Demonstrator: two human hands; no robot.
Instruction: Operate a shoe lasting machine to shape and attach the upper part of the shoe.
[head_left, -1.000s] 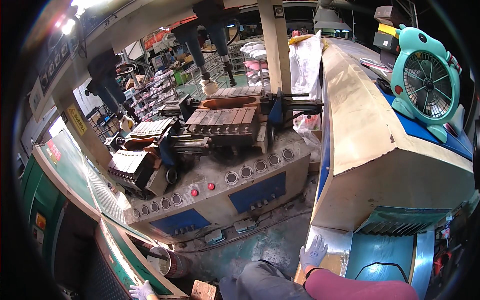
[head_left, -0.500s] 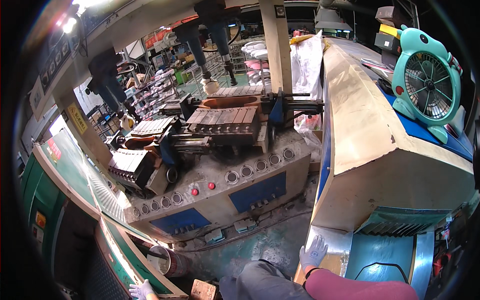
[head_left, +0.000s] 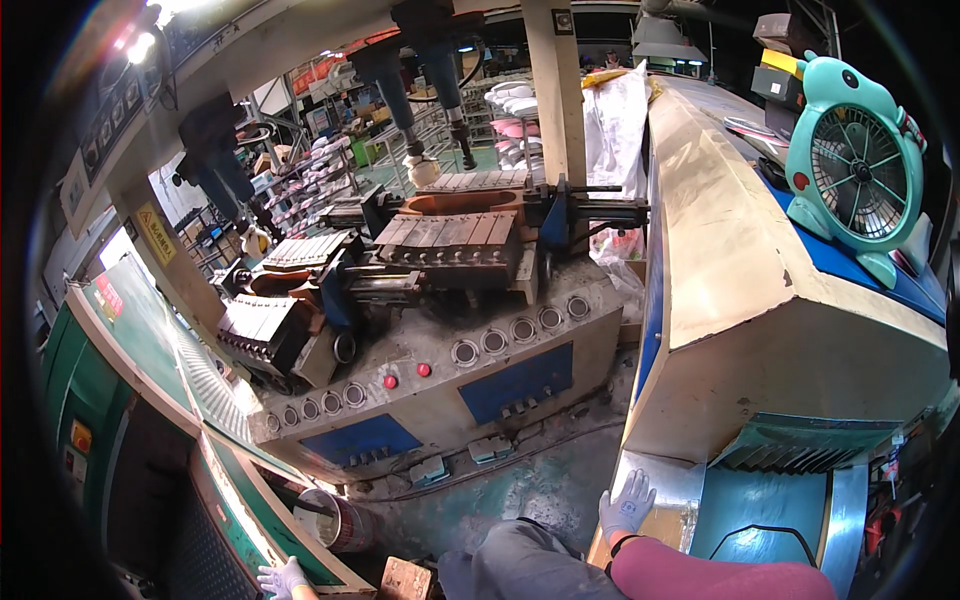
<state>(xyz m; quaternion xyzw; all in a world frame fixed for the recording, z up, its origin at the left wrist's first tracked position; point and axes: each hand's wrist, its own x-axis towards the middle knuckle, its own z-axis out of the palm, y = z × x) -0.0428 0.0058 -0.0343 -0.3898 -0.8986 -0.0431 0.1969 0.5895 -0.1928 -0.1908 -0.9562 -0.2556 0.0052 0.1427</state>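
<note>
My right hand [head_left: 628, 503], in a pale glove, lies flat with fingers spread on the metal side ledge [head_left: 672, 500] of a cream machine housing [head_left: 735, 370]. Beside it runs a blue conveyor belt [head_left: 770, 510] with a thin black bent rod [head_left: 760, 528] on it. At the lower left, my left hand [head_left: 283, 578], also gloved, rests with fingers stretched on the edge of a green machine's cream-edged frame [head_left: 245, 500]. Neither hand shows anything held.
Ahead stands a machine [head_left: 440, 420] with gauges, red buttons and two clamping stations [head_left: 450, 235]. A bucket [head_left: 345, 522] and a wooden block [head_left: 405, 579] are near my legs. A turquoise fan [head_left: 855, 160] sits on the housing. Shelved shoe-shaped pieces [head_left: 310, 185] stand behind.
</note>
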